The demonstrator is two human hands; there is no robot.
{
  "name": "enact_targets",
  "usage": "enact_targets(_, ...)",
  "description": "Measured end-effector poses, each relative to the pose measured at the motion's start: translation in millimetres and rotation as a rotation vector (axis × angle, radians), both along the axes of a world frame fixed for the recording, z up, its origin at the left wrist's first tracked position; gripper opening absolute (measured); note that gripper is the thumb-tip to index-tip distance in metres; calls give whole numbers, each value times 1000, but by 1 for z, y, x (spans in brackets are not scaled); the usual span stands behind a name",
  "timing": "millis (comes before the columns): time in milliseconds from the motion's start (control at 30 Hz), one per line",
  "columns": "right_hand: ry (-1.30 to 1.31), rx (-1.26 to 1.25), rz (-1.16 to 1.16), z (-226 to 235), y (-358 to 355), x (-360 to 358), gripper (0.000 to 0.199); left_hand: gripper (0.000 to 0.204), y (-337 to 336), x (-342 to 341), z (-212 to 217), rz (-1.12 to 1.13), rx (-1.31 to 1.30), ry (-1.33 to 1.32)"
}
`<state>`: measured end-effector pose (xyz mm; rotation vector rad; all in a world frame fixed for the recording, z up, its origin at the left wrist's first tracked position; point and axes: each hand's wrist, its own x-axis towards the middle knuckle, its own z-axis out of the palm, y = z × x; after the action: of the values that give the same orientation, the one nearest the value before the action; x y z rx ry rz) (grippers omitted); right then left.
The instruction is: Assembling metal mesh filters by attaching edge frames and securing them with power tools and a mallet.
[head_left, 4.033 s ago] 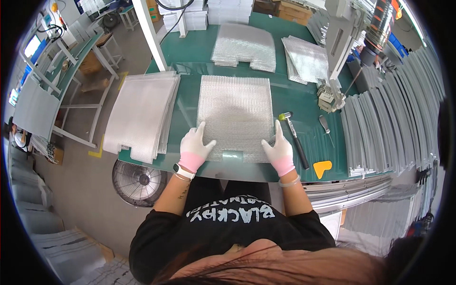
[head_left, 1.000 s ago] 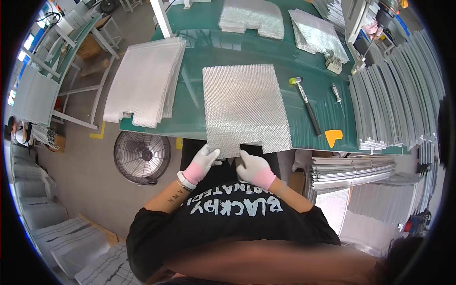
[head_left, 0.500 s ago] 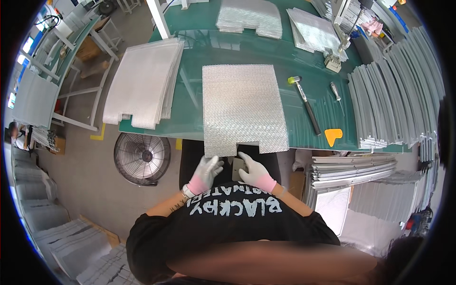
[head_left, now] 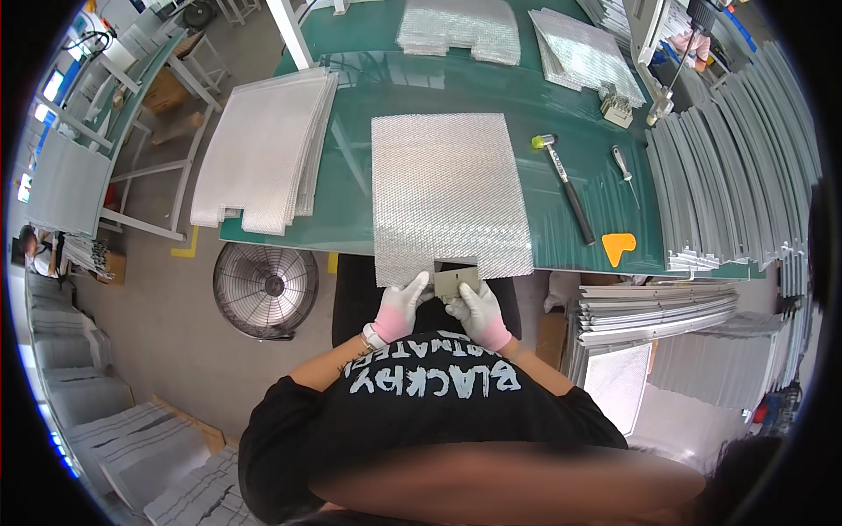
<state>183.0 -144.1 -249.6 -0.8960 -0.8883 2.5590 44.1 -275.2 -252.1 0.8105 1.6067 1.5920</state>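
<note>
A silvery, textured mesh sheet (head_left: 449,188) lies at the table's front edge, its notched end toward me. In a white glove with a pink cuff, my left hand (head_left: 402,307) is closed at the sheet's lower edge, thumb on top and fingers partly hidden. My right hand (head_left: 480,317), gloved alike, is closed on a small grey-beige rectangular block (head_left: 457,280) at the notch. The block's underside is hidden by the fingers.
A hammer (head_left: 564,188), a screwdriver (head_left: 623,164) and an orange scraper (head_left: 618,247) lie to the right. Stacked pale sheets (head_left: 259,149) overhang the left table edge. Grey panels (head_left: 728,175) stand in a row at right. A floor fan (head_left: 266,289) is at left.
The block has come up and forward in my right hand, from below the sheet's edge to its notch. My left hand has moved slightly right and forward along the edge.
</note>
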Motion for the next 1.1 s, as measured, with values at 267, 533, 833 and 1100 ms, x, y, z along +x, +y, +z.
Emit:
enact_targets(267,-213,304,-63,19,-1,-7,27,42,16,9,4,-39,-223,-454)
enact_targets(533,-248,278,-226,13,11,0,24,40,15,4,11,-85,-208,-568)
enact_targets(833,-238,395,-113,7,14,3,31,45,3,-2,29,-275,-180,-847)
enact_targets(1100,-105,482,152,16,0,-12,40,61,107,-85,133,-578,-171,787)
